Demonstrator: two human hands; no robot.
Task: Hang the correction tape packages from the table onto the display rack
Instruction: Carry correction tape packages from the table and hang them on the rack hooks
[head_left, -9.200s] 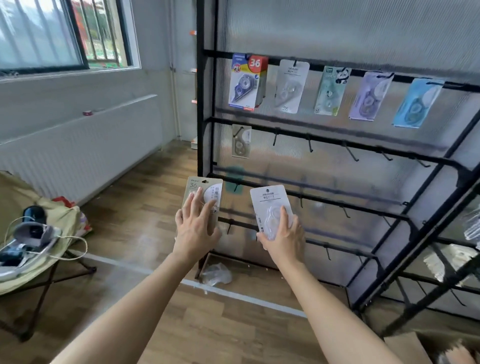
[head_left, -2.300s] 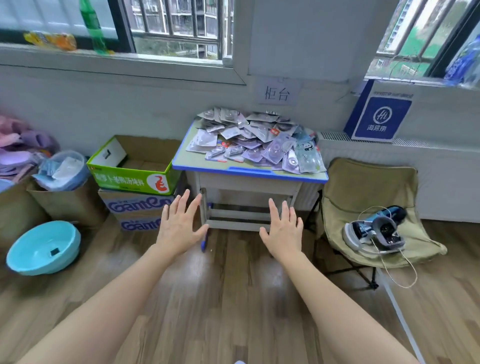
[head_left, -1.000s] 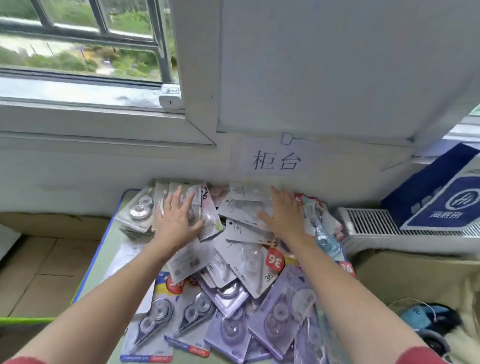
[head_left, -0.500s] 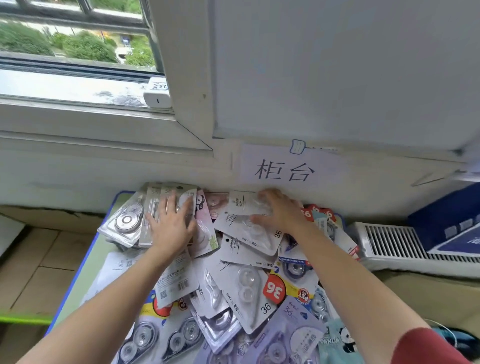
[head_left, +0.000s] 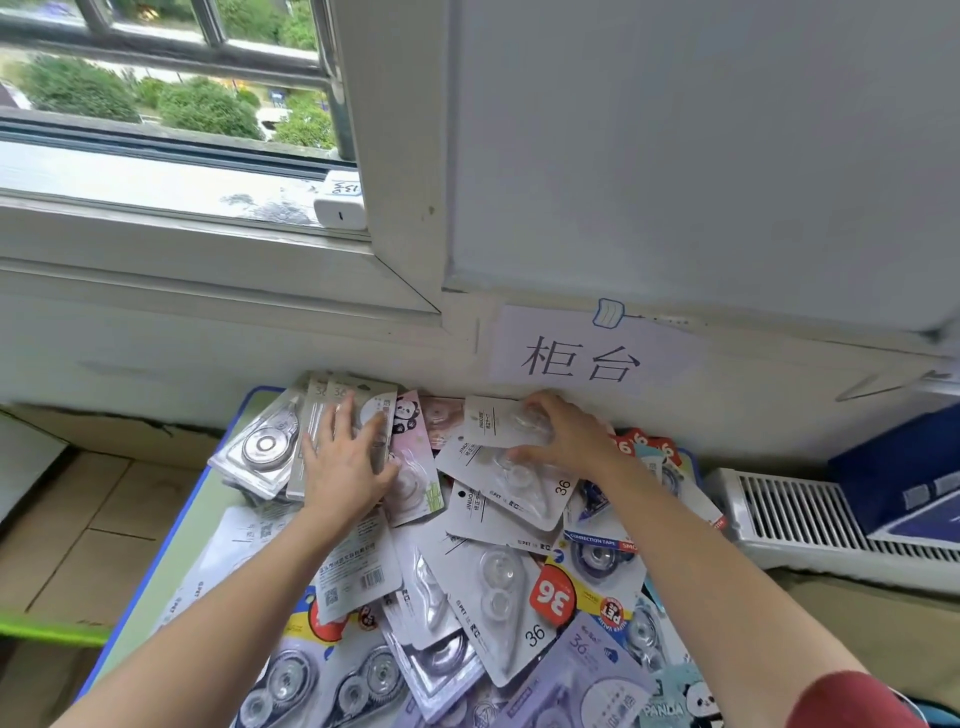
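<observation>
Head view: a big pile of correction tape packs (head_left: 498, 587) covers most of the surface (head_left: 200, 519). The surface is green w/ a blue edge & stands right against the wall, under a window (head_left: 156, 104). The packs lie flat & criss-cross, one on top of another.

The left hand (head_left: 345, 467) lies flat on a grey pack (head_left: 363, 400) at the back left of the pile, close to the wall. Its fingers (head_left: 340, 421) are straight & a bit apart. They press on the card & don't curl round it. Just left of the grey pack is a pack w/ a round silver wheel (head_left: 265, 447). Just right of it is a pink pack (head_left: 413, 457) w/ a small panda.

The right hand (head_left: 569, 441) is at the back of the pile too, right by the wall. It holds a white pack (head_left: 491, 423). Its fingers (head_left: 540, 413) curl over the clear bubble from the top & the thumb comes in from below, so the pack is pinched. Can't tell if the white pack is lifted off the packs under it. A red sleeve (head_left: 852, 701) shows at bottom right.

Above the right hand is a paper sign (head_left: 587, 358) w/ two black characters. A small white box (head_left: 340, 205) sits on the window sill. Right of the surface is a white vent (head_left: 789, 514) w/ a blue box (head_left: 893, 478) by it. Left of the surface is brown cardboard (head_left: 78, 519).
</observation>
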